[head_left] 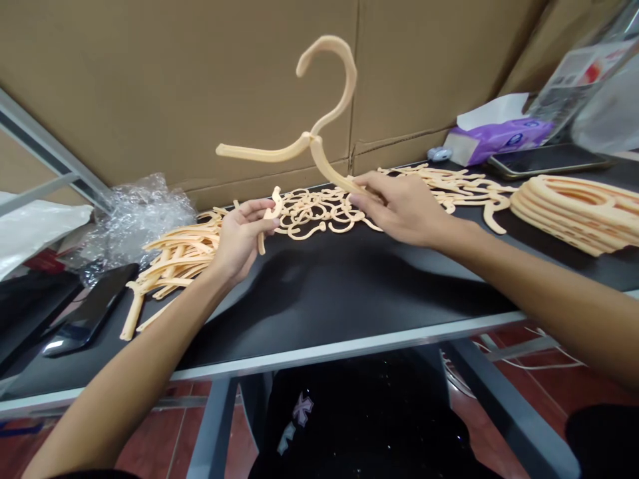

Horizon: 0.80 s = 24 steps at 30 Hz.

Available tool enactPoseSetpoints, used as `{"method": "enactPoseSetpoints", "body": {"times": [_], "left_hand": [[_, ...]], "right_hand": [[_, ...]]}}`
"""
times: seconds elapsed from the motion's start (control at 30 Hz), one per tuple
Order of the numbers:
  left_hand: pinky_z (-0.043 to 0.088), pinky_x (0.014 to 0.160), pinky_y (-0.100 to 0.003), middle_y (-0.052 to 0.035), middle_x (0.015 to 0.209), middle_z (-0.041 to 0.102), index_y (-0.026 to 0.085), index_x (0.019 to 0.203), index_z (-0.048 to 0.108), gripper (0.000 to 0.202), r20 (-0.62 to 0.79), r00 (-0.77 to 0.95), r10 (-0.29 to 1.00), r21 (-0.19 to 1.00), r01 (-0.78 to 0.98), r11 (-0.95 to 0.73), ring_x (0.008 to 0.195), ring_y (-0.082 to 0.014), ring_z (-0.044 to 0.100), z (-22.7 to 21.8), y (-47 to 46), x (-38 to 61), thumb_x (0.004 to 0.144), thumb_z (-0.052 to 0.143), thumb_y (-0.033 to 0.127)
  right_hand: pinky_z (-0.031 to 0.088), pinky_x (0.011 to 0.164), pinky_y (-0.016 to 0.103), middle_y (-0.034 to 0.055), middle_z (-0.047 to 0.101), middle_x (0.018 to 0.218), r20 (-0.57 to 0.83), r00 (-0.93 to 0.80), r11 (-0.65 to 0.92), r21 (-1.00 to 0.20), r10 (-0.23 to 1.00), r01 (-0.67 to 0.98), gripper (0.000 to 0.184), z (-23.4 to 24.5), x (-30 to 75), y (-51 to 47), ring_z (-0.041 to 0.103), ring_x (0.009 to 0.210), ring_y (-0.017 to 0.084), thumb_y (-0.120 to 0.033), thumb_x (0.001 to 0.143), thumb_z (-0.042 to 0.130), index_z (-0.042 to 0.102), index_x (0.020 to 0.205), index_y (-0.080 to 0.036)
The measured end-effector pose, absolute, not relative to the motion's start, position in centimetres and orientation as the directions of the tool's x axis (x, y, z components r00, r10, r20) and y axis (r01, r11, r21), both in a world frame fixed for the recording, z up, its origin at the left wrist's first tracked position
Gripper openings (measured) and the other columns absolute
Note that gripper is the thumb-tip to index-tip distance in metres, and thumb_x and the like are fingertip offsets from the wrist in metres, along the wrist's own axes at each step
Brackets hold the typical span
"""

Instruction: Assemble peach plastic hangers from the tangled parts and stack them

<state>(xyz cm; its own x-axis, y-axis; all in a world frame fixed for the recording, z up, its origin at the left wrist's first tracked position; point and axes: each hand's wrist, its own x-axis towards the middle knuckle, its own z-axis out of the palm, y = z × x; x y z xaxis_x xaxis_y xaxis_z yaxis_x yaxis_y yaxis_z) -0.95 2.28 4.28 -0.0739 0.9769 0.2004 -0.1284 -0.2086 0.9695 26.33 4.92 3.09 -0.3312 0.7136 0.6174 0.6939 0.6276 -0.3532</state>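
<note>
My right hand [399, 203] is closed on one arm of a cream plastic clothes hanger [332, 163], raised above the table with its hook upward and its other arm pointing left. Between the thumb and fingers of my left hand [242, 236] is a short curved cream hanger piece [276, 199]; part of it is covered by the fingers. Behind the hands lies a heap of loose hanger hooks [309, 209]. Straight hanger arms [184, 253] are piled beside my left hand, and more curved arms [459, 183] lie beyond my right hand.
A stack of cream oval-holed pieces [574, 213] sits at the right. Behind it are a phone [549, 159] and a purple tissue pack [509, 141]. Crumpled clear plastic [134, 219] and a dark phone [90, 313] lie left. Cardboard [200, 86] backs the black tabletop [319, 299].
</note>
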Motion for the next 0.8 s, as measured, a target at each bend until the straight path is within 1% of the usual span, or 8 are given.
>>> {"method": "enactPoseSetpoints", "body": {"times": [0.07,0.13,0.27,0.37,0.5,0.63,0.73,0.8], "left_hand": [[0.043,0.058,-0.019,-0.0012,0.077,0.067,0.013,0.084,0.07,0.036,0.217,-0.09,0.972,0.968,-0.108,-0.226,0.065,-0.0083,0.055,4.4,2.4,-1.2,0.051,0.079,0.003],[0.038,0.053,-0.018,0.0,0.072,0.064,0.013,0.082,0.067,0.035,0.237,-0.117,0.964,0.966,-0.074,-0.247,0.062,-0.0081,0.052,4.5,2.7,-1.6,0.05,0.075,0.001],[0.032,0.049,-0.017,0.0018,0.068,0.061,0.016,0.081,0.063,0.039,0.275,-0.179,0.945,0.961,0.011,-0.277,0.059,-0.0086,0.05,4.6,3.2,-2.4,0.048,0.077,0.003],[0.028,0.048,-0.019,0.0021,0.068,0.06,0.016,0.081,0.065,0.037,0.306,-0.193,0.932,0.952,0.049,-0.303,0.056,-0.0073,0.046,4.8,3.4,-2.8,0.049,0.081,0.009],[0.024,0.049,-0.022,-0.0003,0.07,0.063,0.015,0.079,0.072,0.022,0.332,-0.178,0.927,0.942,0.123,-0.313,0.053,-0.006,0.039,5.1,3.6,-3.3,0.059,0.08,0.021],[0.032,0.054,-0.025,-0.0038,0.076,0.07,0.015,0.079,0.077,0.02,0.356,-0.183,0.916,0.919,0.246,-0.308,0.058,-0.0091,0.046,5.3,4.0,-4.1,0.067,0.081,0.031],[0.043,0.065,-0.027,-0.0043,0.078,0.073,0.017,0.073,0.078,0.02,0.36,-0.17,0.917,0.905,0.304,-0.299,0.07,-0.0143,0.059,5.3,4.4,-4.9,0.066,0.085,0.034],[0.048,0.074,-0.029,-0.005,0.081,0.076,0.017,0.075,0.08,0.023,0.347,-0.138,0.928,0.901,0.325,-0.289,0.08,-0.0184,0.065,5.2,4.5,-5.4,0.064,0.088,0.035]], "right_hand": [[0.036,0.064,0.034,0.0058,0.072,0.08,0.646,-0.295,0.573,-0.271,0.704,0.774,0.034,2.8,26.8,5.5,0.058,0.066,0.022,-0.041,0.102,0.049,0.068,0.121,-0.021],[0.04,0.067,0.036,0.0088,0.075,0.087,0.655,-0.28,0.548,-0.247,0.702,0.799,0.035,2.7,27.1,6.0,0.062,0.072,0.025,-0.039,0.103,0.045,0.064,0.125,-0.02],[0.044,0.071,0.039,0.0112,0.076,0.096,0.64,-0.277,0.546,-0.27,0.717,0.793,0.032,2.6,27.3,6.3,0.065,0.078,0.027,-0.036,0.102,0.043,0.063,0.121,-0.021],[0.041,0.068,0.039,0.0095,0.075,0.091,0.618,-0.246,0.515,-0.304,0.747,0.801,0.031,2.8,27.2,6.2,0.064,0.075,0.026,-0.041,0.102,0.045,0.066,0.114,-0.022],[0.039,0.068,0.039,0.0078,0.073,0.081,0.641,-0.161,0.446,-0.312,0.751,0.839,0.029,3.4,27.4,6.1,0.063,0.071,0.025,-0.044,0.099,0.05,0.069,0.094,-0.022],[0.039,0.07,0.039,0.0061,0.071,0.075,0.646,-0.13,0.43,-0.331,0.752,0.84,0.029,3.7,28.0,6.3,0.061,0.067,0.024,-0.044,0.1,0.051,0.068,0.089,-0.024],[0.041,0.074,0.041,0.0058,0.071,0.073,0.644,-0.145,0.442,-0.328,0.751,0.835,0.028,3.8,28.4,6.5,0.061,0.066,0.023,-0.044,0.099,0.054,0.067,0.085,-0.023],[0.042,0.076,0.041,0.0056,0.071,0.071,0.641,-0.184,0.475,-0.316,0.745,0.822,0.027,3.8,28.6,6.6,0.06,0.065,0.022,-0.042,0.097,0.057,0.069,0.084,-0.022]]}}
